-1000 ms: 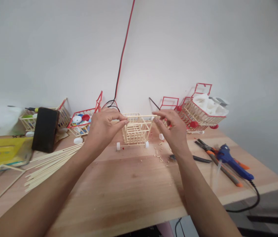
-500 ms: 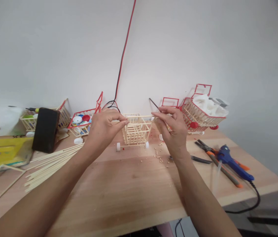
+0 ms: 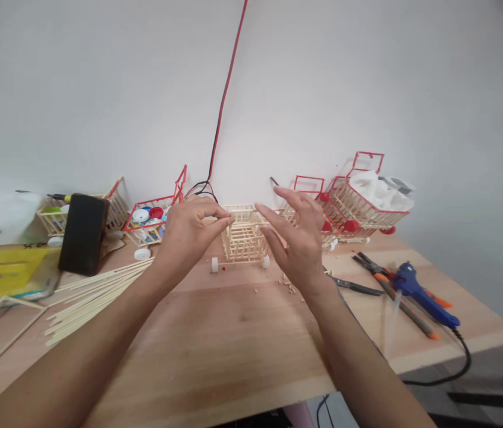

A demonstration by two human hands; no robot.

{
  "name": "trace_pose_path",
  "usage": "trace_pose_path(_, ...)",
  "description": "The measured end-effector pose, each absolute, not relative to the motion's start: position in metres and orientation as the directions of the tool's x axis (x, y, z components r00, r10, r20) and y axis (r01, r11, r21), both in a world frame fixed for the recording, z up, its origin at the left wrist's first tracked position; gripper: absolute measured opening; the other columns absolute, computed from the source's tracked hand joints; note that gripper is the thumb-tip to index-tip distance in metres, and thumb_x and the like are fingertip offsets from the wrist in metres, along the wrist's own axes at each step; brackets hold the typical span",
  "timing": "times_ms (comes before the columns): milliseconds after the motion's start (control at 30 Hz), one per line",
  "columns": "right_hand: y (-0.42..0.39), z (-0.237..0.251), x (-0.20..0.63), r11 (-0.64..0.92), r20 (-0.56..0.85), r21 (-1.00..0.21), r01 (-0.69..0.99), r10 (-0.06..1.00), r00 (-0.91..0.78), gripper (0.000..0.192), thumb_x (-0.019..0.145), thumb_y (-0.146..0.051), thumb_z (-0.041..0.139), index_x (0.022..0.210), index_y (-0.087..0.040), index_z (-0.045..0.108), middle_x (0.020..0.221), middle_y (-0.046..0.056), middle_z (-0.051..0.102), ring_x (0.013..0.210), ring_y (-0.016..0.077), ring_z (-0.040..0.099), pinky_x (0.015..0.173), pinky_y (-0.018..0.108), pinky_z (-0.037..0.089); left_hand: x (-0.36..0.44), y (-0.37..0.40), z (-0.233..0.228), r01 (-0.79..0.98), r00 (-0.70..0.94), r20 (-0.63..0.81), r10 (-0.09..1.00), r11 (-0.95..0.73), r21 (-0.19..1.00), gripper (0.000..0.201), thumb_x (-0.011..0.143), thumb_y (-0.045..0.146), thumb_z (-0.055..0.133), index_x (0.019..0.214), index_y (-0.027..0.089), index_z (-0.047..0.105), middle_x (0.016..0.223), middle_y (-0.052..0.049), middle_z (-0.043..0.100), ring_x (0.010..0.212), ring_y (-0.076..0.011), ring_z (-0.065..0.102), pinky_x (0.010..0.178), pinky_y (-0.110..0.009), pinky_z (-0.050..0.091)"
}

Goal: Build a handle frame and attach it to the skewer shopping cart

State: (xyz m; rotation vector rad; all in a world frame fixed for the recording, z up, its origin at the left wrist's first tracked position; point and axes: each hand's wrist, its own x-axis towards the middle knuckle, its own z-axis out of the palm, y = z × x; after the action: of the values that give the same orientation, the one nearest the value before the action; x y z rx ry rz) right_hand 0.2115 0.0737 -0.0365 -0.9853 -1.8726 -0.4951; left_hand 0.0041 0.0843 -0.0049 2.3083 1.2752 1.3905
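Stick cart [image 3: 243,239] sits mid-table by the wall, basket built, white wheels on, no handle yet by the look of it. Left hand [image 3: 188,233] pinches its top rail; right hand [image 3: 296,238] hovers beside it, fingers spread. Loose sticks [image 3: 93,291] left, glue gun [image 3: 423,293] right, plenty of bare table [image 3: 233,345] in front.

left hand [image 3: 188,229] pinches stick cart [image 3: 245,241] | right hand [image 3: 298,244] spread beside

By the fingers [image 3: 223,221] stands a pale wooden cart [image 3: 243,240] with white wheels; right of them a blue glue gun [image 3: 421,291], left a phone [image 3: 82,233], seemingly black.
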Motion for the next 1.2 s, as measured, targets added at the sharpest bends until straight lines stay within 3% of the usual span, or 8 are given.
trace_pose_path(133, 0.072, -0.037, 0.203, 0.607, 0.852, -0.04, 0.794, 0.437, -0.29, 0.034, 0.088, -0.028, 0.059, 0.121, -0.037, 0.06, 0.144, 0.001, 0.044, 0.135, 0.0289, 0.033, 0.108, 0.054, 0.029, 0.003, 0.085, -0.006, 0.584, 0.207, 0.65, 0.731, -0.626, 0.517, 0.012, 0.079, 0.023, 0.062, 0.072, 0.02, 0.071, 0.079, -0.002, 0.072, 0.078, -0.0188, 0.064, 0.076, -0.033, 0.047)
trace_pose_path(567, 0.064, -0.036, 0.188, 0.598, 0.849, -0.002, 0.802, 0.425, -0.315, 0.036, 0.086, -0.026, 0.061, 0.12, -0.038, 0.059, 0.144, 0.001, 0.044, 0.138, 0.0303, 0.03, 0.106, 0.056, 0.03, 0.004, 0.085, -0.005, 0.587, 0.208, 0.649, 0.731, -0.624, 0.515, 0.013, 0.079, 0.024, 0.062, 0.071, 0.02, 0.071, 0.078, -0.002, 0.072, 0.078, -0.0183, 0.064, 0.074, -0.032, 0.046)
trace_pose_path(700, 0.068, -0.035, 0.199, 0.58, 0.897, -0.124, 0.805, 0.413, -0.16, 0.031, 0.089, -0.027, 0.057, 0.12, -0.033, 0.06, 0.138, 0.006, 0.05, 0.129, 0.0288, 0.042, 0.105, 0.053, 0.033, 0.004, 0.086, -0.005, 0.582, 0.199, 0.643, 0.739, -0.617, 0.529, 0.012, 0.078, 0.024, 0.062, 0.07, 0.02, 0.071, 0.078, -0.002, 0.072, 0.078, -0.0185, 0.064, 0.075, -0.032, 0.047)
trace_pose_path(900, 0.079, -0.033, 0.224, 0.522, 0.847, -0.394, 0.756, 0.525, 0.079, 0.019, 0.091, -0.027, 0.053, 0.106, -0.022, 0.063, 0.096, 0.007, 0.064, 0.091, 0.0209, 0.059, 0.084, 0.039, 0.046, 0.003, 0.087, -0.007, 0.577, 0.184, 0.643, 0.744, -0.611, 0.542, 0.012, 0.077, 0.025, 0.062, 0.069, 0.021, 0.07, 0.078, -0.001, 0.073, 0.078, -0.0181, 0.065, 0.075, -0.033, 0.048)
trace_pose_path(1033, 0.084, -0.035, 0.228, 0.519, 0.792, -0.443, 0.731, 0.608, 0.048, 0.011, 0.087, -0.026, 0.057, 0.094, -0.02, 0.063, 0.084, 0.004, 0.063, 0.079, 0.0179, 0.058, 0.076, 0.034, 0.046, 0.003, 0.085, -0.006, 0.584, 0.186, 0.639, 0.747, -0.606, 0.539, 0.013, 0.077, 0.024, 0.062, 0.069, 0.02, 0.071, 0.078, -0.002, 0.072, 0.078, -0.0182, 0.065, 0.075, -0.033, 0.048)
trace_pose_path(1200, 0.084, -0.037, 0.227, 0.514, 0.78, -0.431, 0.742, 0.625, 0.02, 0.007, 0.086, -0.024, 0.056, 0.088, -0.021, 0.062, 0.083, 0.003, 0.065, 0.079, 0.0181, 0.059, 0.077, 0.034, 0.045, 0.004, 0.084, -0.005, 0.586, 0.182, 0.643, 0.744, -0.607, 0.536, 0.012, 0.077, 0.023, 0.062, 0.069, 0.021, 0.071, 0.079, -0.002, 0.073, 0.078, -0.0182, 0.065, 0.075, -0.033, 0.048)
